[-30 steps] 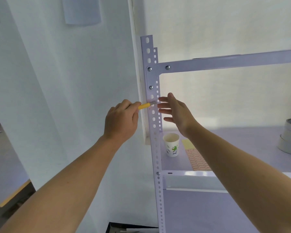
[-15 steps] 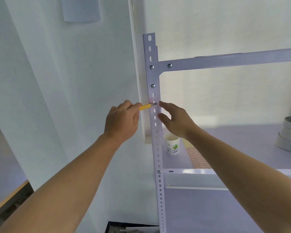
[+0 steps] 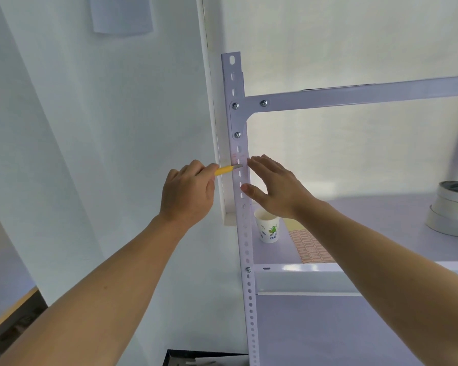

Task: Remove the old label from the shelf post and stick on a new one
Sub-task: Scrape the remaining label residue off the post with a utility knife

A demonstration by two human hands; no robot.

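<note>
Head view shows only a faint pink smudge where the old label (image 3: 236,157) is on the shelf post (image 3: 245,233), and it is too pale to read. The left hand (image 3: 187,192) curls its fingers around a yellow cutter (image 3: 225,169), so most of the handle is hidden in the fist. The grey tip of the cutter lies on the post, just under the pink smudge. The right hand (image 3: 278,188) has flat, straight fingers. Its fingertips touch the post's right edge beside the smudge, and its thumb rests on the post lower down. A paper cup (image 3: 269,229) with a green picture stands on the shelf (image 3: 381,220), and its writing is too small to read. The right arm partly covers a sheet of labels (image 3: 310,248). Tape rolls (image 3: 451,210) are cut off at the right edge.
</note>
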